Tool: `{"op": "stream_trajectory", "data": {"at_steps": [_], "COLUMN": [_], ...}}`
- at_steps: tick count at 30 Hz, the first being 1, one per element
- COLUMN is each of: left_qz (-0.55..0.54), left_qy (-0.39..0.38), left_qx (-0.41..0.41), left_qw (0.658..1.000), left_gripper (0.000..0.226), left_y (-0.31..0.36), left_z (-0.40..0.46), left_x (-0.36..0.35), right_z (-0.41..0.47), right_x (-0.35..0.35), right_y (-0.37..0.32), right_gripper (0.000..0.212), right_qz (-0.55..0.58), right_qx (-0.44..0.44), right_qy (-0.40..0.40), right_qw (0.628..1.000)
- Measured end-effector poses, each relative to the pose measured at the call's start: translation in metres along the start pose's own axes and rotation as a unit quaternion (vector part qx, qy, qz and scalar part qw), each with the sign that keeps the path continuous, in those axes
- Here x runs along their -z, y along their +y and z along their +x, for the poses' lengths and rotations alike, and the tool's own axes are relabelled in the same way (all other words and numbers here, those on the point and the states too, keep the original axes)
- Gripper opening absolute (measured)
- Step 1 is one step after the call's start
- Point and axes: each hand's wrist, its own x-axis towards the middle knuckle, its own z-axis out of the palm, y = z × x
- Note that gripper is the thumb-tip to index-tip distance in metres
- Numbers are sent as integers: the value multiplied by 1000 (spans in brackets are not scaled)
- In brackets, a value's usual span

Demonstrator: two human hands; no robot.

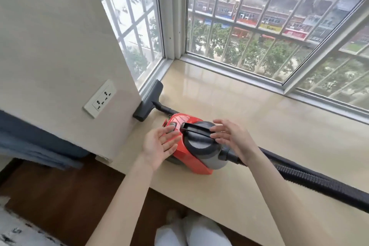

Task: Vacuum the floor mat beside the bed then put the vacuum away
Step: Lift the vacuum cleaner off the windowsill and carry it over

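A red and grey canister vacuum (187, 152) lies on the beige window ledge (249, 122). Its black floor head (147, 100) leans against the wall corner by the window, and its ribbed black hose (311, 181) runs off to the right along the ledge. My left hand (159, 144) is spread open beside the red body, fingers straight. My right hand (231, 134) hovers open over the grey end, its fingertips near the black handle. Neither hand holds anything. A corner of the patterned floor mat (18, 233) shows at the bottom left.
A white wall socket (99, 99) sits on the wall to the left. Blue bedding (38, 144) lies below it. Barred windows (259, 32) close off the far side of the ledge. Dark wooden floor (65, 195) runs beneath, and my white-trousered legs (191, 233) are at the bottom.
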Motion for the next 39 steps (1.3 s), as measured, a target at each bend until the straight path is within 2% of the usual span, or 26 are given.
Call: {"op": "stream_trajectory", "data": {"at_steps": [3, 10, 13, 16, 18, 21, 23, 25, 28, 34, 39], "left_qz": [-17, -69, -115, -164, -186, -235, -271, -297, -231, -244, -268], "left_qy": [24, 87, 108, 124, 140, 156, 186, 233, 278, 254, 235], "left_qx": [50, 143, 195, 227, 215, 163, 122, 80, 20, 7, 3], "left_qw": [998, 984, 968, 952, 949, 945, 936, 923, 932, 936, 934], "left_gripper": [31, 68, 66, 58, 48, 13, 6, 6, 20, 19, 13], "left_y": [-14, -37, -43, -48, -50, -54, -62, -70, -77, -79, -80], "left_z": [31, 81, 98, 112, 125, 143, 153, 160, 159, 160, 161], "left_x": [-21, -65, -77, -92, -100, -110, -109, -108, -115, -116, -115], "right_z": [28, 96, 128, 157, 174, 201, 217, 229, 243, 269, 280], "right_x": [10, 40, 54, 68, 76, 89, 95, 99, 102, 95, 103], "right_y": [-5, -6, 1, 15, 26, 45, 59, 75, 99, 140, 162], "right_gripper": [24, 18, 13, 16, 23, 30, 39, 52, 63, 70, 58], "right_qz": [-19, -112, -150, -162, -187, -246, -293, -347, -438, -547, -649], "right_qx": [-3, -34, -38, -46, -45, -37, -25, -13, -5, 34, 70], "right_qy": [6, -26, -73, -86, -83, -77, -81, -90, -115, -131, -115], "right_qw": [1000, 993, 985, 982, 978, 966, 953, 934, 891, 826, 749]}}
